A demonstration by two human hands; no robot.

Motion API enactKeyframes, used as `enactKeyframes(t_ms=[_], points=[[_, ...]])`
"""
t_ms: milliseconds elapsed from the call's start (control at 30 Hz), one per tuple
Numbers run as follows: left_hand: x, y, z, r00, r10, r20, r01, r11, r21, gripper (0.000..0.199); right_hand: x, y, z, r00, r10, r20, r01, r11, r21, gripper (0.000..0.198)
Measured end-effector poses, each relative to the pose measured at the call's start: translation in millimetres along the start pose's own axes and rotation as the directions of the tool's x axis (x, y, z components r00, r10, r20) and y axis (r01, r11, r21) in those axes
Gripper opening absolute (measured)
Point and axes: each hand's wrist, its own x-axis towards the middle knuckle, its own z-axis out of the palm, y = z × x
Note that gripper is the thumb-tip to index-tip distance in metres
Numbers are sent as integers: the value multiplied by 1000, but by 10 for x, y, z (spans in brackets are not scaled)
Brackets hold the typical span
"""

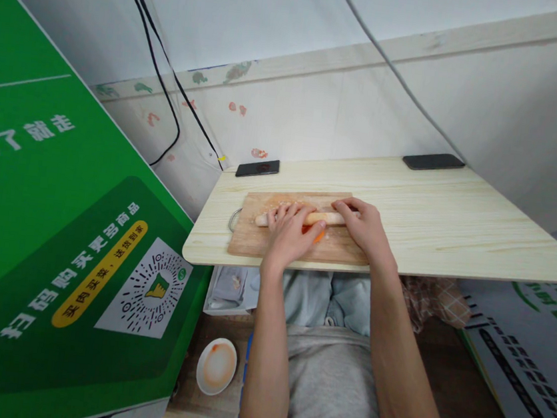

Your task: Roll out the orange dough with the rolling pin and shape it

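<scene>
A pale wooden rolling pin lies across a wooden cutting board, slightly raised toward its right end. My left hand curves over the pin's left part, with its thumb reaching toward the middle. Around the pin's right end bend the fingers of my right hand. Under the pin, between my hands, shows a piece of orange dough, partly hidden by the pin and my left thumb. Whitish and orange smears mark the board near its far edge. A metal ring handle sticks out from the board's left side.
The board rests on a light wood-grain table against the wall. Two dark phones lie along its back: one at left, another at right. Below stand a stained white bowl and a white box. A green panel borders the left.
</scene>
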Motion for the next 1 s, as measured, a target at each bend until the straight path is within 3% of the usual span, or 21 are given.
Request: enactKeyframes(t_ms=[1000], points=[[29, -16, 70, 995, 11, -100, -17, 998, -57, 27, -11, -42, -10, 1000, 9, 1, -9, 1000, -11, 33]])
